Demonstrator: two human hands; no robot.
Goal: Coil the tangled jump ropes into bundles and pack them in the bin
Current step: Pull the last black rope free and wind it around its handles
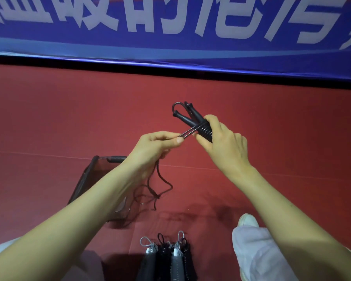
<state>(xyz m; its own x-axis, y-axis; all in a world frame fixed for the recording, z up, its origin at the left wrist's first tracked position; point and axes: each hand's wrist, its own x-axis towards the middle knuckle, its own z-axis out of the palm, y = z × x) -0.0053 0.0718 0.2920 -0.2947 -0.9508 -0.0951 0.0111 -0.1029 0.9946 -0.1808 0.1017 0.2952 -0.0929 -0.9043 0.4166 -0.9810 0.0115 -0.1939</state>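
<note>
Two hands meet above the red floor (272, 122) on my head feed. The right hand (225, 147) grips the black jump rope (205, 131), wound round its handles. The left hand (158, 145) pinches its taut strand, and I see slack dangling over the clear bin (86, 175). Coiled bundles (166, 258) lie nearer.

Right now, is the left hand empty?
No, the left hand pinches the rope, which runs to the wound handles gripped by the right hand.

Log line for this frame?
step: coiling | right hand: grips wrapped handles | left hand: pinches taut cord | bin: below left forearm
</note>
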